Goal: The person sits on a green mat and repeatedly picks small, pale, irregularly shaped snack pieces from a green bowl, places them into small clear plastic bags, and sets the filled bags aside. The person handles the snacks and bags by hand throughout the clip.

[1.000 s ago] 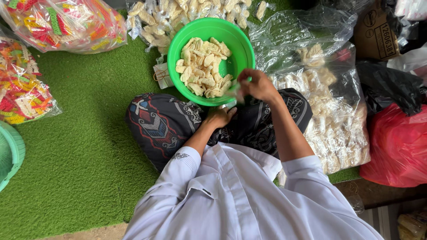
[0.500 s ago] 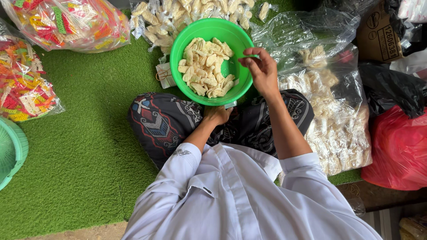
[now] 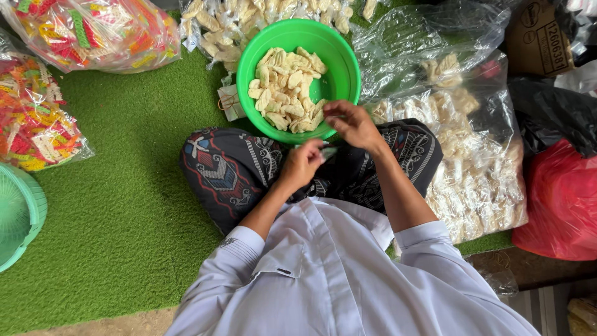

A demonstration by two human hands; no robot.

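A green plastic bowl [image 3: 344,68] holding pale yellow crackers [image 3: 283,87] stands on the green turf in front of my crossed legs. My left hand [image 3: 303,165] pinches a small clear plastic bag [image 3: 328,151] just below the bowl's near rim. My right hand [image 3: 353,124] rests over that near rim. Its fingers are bunched on crackers at the edge of the pile, a little above the bag.
A large clear bag of packed crackers [image 3: 479,168] lies at my right, with a red bag [image 3: 559,199] and a black bag [image 3: 550,112] beyond it. Bags of coloured snacks [image 3: 93,31] [image 3: 34,124] lie at the left. A teal basket [image 3: 22,218] sits at the left edge.
My right hand has come back from the bowl's right side to its near rim, close to my left hand. The left hand has stayed over my lap.
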